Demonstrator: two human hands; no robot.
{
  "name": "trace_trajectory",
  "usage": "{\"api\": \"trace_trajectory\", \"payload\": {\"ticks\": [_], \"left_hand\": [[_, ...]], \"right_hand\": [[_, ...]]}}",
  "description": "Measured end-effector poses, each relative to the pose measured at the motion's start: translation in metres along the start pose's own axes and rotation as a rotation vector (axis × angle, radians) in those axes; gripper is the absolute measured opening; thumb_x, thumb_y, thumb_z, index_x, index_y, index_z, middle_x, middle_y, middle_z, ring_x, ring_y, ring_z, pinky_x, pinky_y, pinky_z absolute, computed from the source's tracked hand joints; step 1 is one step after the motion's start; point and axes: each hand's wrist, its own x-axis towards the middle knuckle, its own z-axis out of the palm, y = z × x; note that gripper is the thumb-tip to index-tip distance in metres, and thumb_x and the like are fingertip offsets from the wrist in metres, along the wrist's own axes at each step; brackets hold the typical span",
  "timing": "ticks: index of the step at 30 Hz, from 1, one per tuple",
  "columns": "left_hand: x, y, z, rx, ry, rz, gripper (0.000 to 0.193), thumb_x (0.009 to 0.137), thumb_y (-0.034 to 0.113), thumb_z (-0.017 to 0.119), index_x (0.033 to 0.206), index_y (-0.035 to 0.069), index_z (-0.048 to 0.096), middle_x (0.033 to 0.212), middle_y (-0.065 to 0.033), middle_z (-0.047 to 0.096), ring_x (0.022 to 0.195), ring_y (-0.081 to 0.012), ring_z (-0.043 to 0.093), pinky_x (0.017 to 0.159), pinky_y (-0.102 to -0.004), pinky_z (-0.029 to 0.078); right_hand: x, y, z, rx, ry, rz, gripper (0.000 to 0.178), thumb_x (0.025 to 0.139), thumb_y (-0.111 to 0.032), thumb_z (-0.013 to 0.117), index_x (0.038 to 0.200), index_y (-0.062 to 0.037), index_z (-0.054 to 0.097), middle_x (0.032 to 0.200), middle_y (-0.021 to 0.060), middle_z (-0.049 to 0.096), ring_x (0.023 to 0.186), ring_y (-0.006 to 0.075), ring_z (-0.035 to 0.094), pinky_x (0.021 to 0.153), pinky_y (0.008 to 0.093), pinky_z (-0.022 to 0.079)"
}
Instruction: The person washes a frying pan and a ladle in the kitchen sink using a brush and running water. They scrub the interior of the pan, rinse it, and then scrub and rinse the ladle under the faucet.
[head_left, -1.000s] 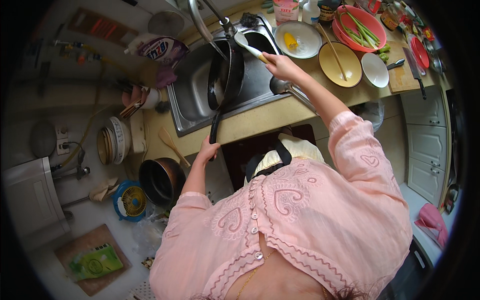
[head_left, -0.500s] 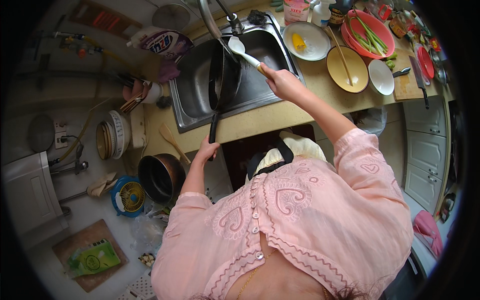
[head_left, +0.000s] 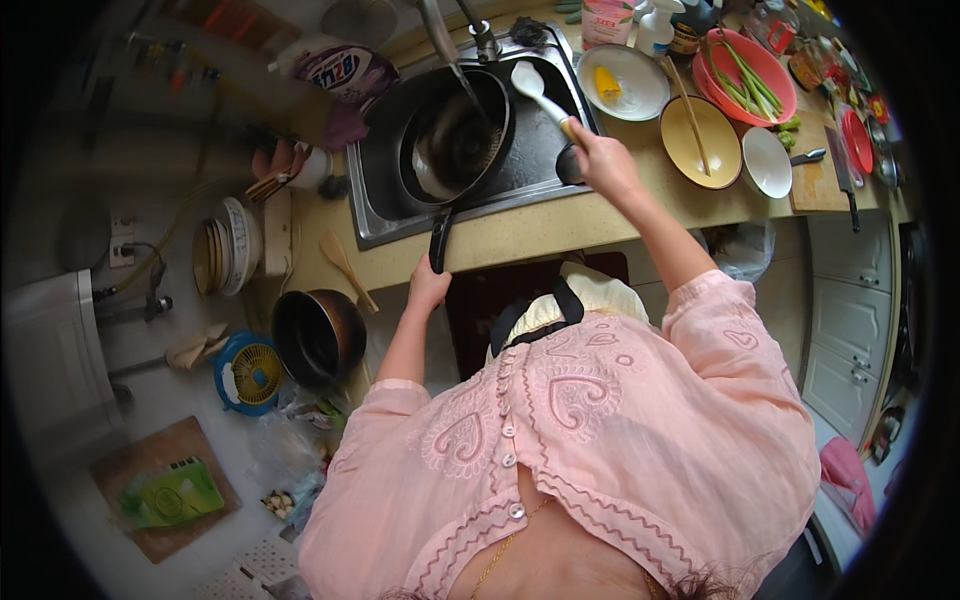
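Pan: we hold a black frying pan [head_left: 455, 145] tilted inside the steel sink [head_left: 372, 215], its long handle reaching over the sink's front edge toward us.
Left hand: our left hand [head_left: 428, 290] grips the end of the pan handle, fingers curled tight around it.
Right hand: our right hand [head_left: 600, 160] sits above the sink's right front corner, fingers pinched closed around the handle of a white spatula [head_left: 535, 88].
Spatula: its pale blade points up and left over the sink basin, just beside the pan's rim; we cannot tell whether it touches.
Faucet: the tap [head_left: 440, 35] arches over the pan from the back of the sink.
Tabletop right: a white plate [head_left: 635, 95] with something yellow on it, a yellow bowl [head_left: 705, 150] with a wooden stick across it, a small white bowl [head_left: 768, 162] and a red basket [head_left: 775, 95] of green stalks stand on the tabletop [head_left: 540, 230].
Tabletop left: a wooden spatula [head_left: 345, 268] lies near the sink's left corner.
Below: a dark pot [head_left: 315, 335] and a small blue fan [head_left: 248, 372] sit lower down at our left.
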Motion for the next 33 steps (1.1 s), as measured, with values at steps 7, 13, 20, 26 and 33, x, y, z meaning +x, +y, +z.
{"api": "trace_trajectory", "payload": {"ticks": [7, 13, 20, 26, 33], "left_hand": [[-0.016, 0.022, 0.032, 0.433, 0.207, -0.029, 0.030, 0.074, 0.014, 0.054, 0.099, 0.005, 0.041, 0.081, -0.0233, 0.061, 0.080, -0.0398, 0.060, 0.072, -0.0496, 0.046], [-0.027, 0.053, 0.046, 0.424, 0.247, -0.042, 0.025, 0.075, 0.010, 0.053, 0.097, 0.004, 0.043, 0.080, -0.0224, 0.061, 0.078, -0.0403, 0.060, 0.070, -0.0487, 0.047], [-0.029, 0.059, 0.049, 0.427, 0.276, -0.068, 0.024, 0.075, 0.011, 0.053, 0.096, 0.005, 0.044, 0.078, -0.0223, 0.061, 0.076, -0.0398, 0.060, 0.069, -0.0489, 0.048], [-0.031, 0.056, 0.051, 0.475, 0.316, -0.073, 0.024, 0.074, 0.010, 0.055, 0.095, 0.005, 0.044, 0.074, -0.0207, 0.061, 0.072, -0.0382, 0.061, 0.065, -0.0471, 0.049], [-0.031, 0.057, 0.056, 0.539, 0.300, -0.054, 0.031, 0.073, 0.013, 0.060, 0.098, 0.005, 0.044, 0.073, -0.0192, 0.062, 0.068, -0.0364, 0.062, 0.061, -0.0463, 0.049]], "right_hand": [[0.003, -0.019, -0.020, -0.147, -0.234, -0.090, 0.037, 0.083, -0.017, 0.051, 0.119, -0.0267, 0.053, 0.080, 0.0110, 0.062, 0.075, 0.0296, 0.060, 0.062, 0.0414, 0.048], [0.022, -0.019, 0.022, -0.326, -0.485, -0.272, 0.029, 0.081, -0.014, 0.052, 0.109, -0.0211, 0.058, 0.085, 0.0084, 0.063, 0.080, 0.0281, 0.061, 0.063, 0.0399, 0.049], [0.064, -0.023, 0.110, -0.210, -0.539, -0.248, 0.031, 0.090, -0.016, 0.039, 0.119, -0.0190, 0.049, 0.085, 0.0115, 0.062, 0.081, 0.0311, 0.061, 0.064, 0.0422, 0.049], [0.097, -0.008, 0.083, -0.349, -0.519, -0.192, 0.026, 0.090, -0.020, 0.036, 0.101, -0.0083, 0.057, 0.084, 0.0147, 0.064, 0.079, 0.0323, 0.062, 0.062, 0.0422, 0.050], [0.061, -0.036, 0.021, -0.069, -0.871, -0.472, 0.027, 0.081, -0.010, 0.048, 0.105, -0.0079, 0.060, 0.085, 0.0184, 0.062, 0.083, 0.0355, 0.059, 0.073, 0.0404, 0.048]]}}
